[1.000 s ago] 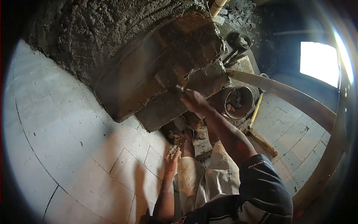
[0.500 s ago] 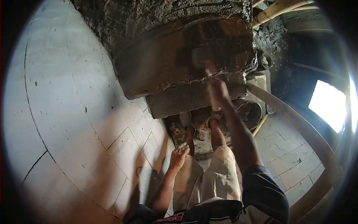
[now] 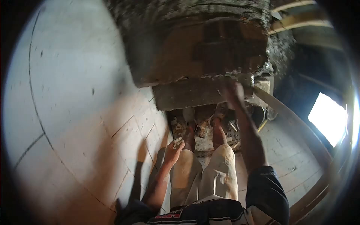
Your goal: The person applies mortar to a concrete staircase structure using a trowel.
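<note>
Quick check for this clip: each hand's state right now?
Left hand: closed, holding a small pale lump.
Right hand: blurred; grip cannot be told.

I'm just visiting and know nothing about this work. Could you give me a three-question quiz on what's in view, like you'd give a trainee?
1. Which hand holds the pale lump?

2. True or false: in the picture, the bright patch lies to the left of the trousers.

3. How does the right hand appear?
A) Sharp and clear
B) Blurred
C) Out of the picture

Key:
1. The left hand.
2. False; it lies to their right.
3. B.
</note>
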The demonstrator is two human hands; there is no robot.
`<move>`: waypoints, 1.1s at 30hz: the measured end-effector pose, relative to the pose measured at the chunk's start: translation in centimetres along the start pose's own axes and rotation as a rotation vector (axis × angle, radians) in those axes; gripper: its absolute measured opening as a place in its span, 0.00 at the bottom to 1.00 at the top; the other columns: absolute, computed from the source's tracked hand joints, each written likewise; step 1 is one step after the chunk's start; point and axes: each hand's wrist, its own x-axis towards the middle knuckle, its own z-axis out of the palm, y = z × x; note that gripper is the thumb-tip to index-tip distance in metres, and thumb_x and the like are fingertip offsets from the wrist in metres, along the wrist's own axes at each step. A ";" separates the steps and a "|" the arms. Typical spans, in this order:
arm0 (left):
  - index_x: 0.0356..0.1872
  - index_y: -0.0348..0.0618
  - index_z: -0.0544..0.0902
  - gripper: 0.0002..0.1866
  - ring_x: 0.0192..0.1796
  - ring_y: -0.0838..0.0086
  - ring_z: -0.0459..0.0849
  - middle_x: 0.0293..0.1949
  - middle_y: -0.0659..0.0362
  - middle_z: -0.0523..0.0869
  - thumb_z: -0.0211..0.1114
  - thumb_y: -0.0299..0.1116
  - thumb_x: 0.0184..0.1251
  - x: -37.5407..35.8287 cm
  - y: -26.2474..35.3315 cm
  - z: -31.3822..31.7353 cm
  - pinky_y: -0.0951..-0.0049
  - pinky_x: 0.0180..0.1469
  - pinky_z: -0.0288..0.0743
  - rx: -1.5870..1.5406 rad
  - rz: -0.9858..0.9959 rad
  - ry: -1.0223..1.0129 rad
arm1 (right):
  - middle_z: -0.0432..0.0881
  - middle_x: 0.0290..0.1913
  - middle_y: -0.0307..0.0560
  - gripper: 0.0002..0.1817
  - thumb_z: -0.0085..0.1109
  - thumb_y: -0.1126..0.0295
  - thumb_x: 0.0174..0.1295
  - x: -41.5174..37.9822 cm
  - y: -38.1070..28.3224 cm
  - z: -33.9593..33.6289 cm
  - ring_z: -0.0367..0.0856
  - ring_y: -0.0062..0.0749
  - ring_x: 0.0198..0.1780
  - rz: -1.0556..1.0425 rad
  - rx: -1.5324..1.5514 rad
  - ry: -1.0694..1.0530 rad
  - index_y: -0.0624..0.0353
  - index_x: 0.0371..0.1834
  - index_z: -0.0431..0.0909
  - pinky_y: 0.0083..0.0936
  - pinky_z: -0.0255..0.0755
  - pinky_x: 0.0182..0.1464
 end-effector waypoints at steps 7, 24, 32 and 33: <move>0.51 0.38 0.77 0.19 0.44 0.77 0.80 0.42 0.59 0.83 0.64 0.37 0.63 -0.2 -1.3 0.9 0.77 0.47 0.74 -0.081 -0.032 -0.076 | 0.80 0.40 0.52 0.18 0.50 0.53 0.63 -2.0 -5.2 -3.5 0.80 0.48 0.41 -0.234 -0.242 -0.241 0.54 0.46 0.75 0.40 0.74 0.44; 0.46 0.43 0.79 0.15 0.33 0.85 0.74 0.32 0.69 0.79 0.65 0.39 0.64 -0.2 -3.4 -3.2 0.79 0.35 0.70 -0.224 0.004 0.075 | 0.81 0.34 0.47 0.16 0.61 0.58 0.50 4.9 -4.6 -5.4 0.82 0.39 0.39 -0.600 -0.685 -0.199 0.51 0.40 0.80 0.37 0.76 0.40; 0.52 0.38 0.76 0.19 0.48 0.75 0.79 0.45 0.58 0.82 0.63 0.38 0.64 0.7 -5.1 -0.9 0.73 0.49 0.73 -0.282 0.024 -0.027 | 0.79 0.37 0.46 0.13 0.57 0.59 0.53 0.6 -4.3 -10.0 0.79 0.39 0.43 -0.555 -0.922 -0.220 0.53 0.38 0.78 0.37 0.76 0.40; 0.52 0.38 0.76 0.19 0.48 0.75 0.79 0.45 0.58 0.82 0.63 0.38 0.64 0.6 -5.1 -0.9 0.73 0.49 0.73 -0.285 0.021 -0.012 | 0.79 0.36 0.45 0.09 0.56 0.62 0.52 0.4 -4.6 -8.2 0.79 0.38 0.41 -0.642 -0.901 -0.282 0.51 0.33 0.79 0.35 0.76 0.39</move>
